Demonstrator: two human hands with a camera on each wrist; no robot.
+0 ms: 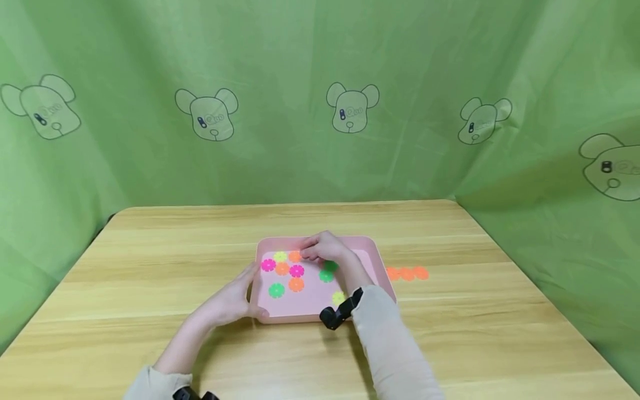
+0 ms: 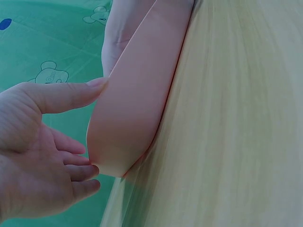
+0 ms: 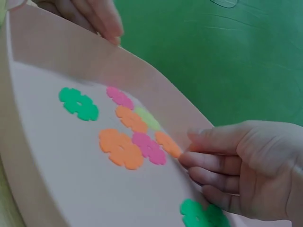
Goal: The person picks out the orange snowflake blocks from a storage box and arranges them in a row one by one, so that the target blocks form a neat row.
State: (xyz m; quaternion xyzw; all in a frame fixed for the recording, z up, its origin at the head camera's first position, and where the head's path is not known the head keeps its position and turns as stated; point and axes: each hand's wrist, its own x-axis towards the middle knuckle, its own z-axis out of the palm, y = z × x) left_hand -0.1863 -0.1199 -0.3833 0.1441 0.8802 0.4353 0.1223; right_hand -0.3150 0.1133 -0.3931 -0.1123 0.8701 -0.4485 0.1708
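Reaching over the pink tray [image 1: 307, 318] from 5 o'clock (taking 12 as its far side), the right hand [image 1: 327, 248] puts its fingertips at an orange notched disc [image 1: 295, 256] near 11 o'clock. Thumb and forefinger stand a narrow gap apart, with a bit of orange showing between them; whether they pinch a disc, I cannot tell.

The left hand [image 1: 231, 299] spreads wide around the tray's corner at 8 o'clock, thumb touching the near rim and fingers along the left wall.

Toward 10 o'clock sit a yellow disc [image 1: 280, 256], two magenta discs [image 1: 296, 271] and two more orange discs [image 1: 296, 285]. A light green disc [image 1: 276, 290] lies near 9, two green discs [image 1: 326, 276] are just off centre toward 1, and another yellow disc [image 1: 338, 298] is at 5.

Outside, at 3 o'clock, three orange discs [image 1: 407, 274] line up on the wooden table [image 1: 500, 328]. A green curtain [image 1: 280, 44] with cartoon animal heads hangs at 12.
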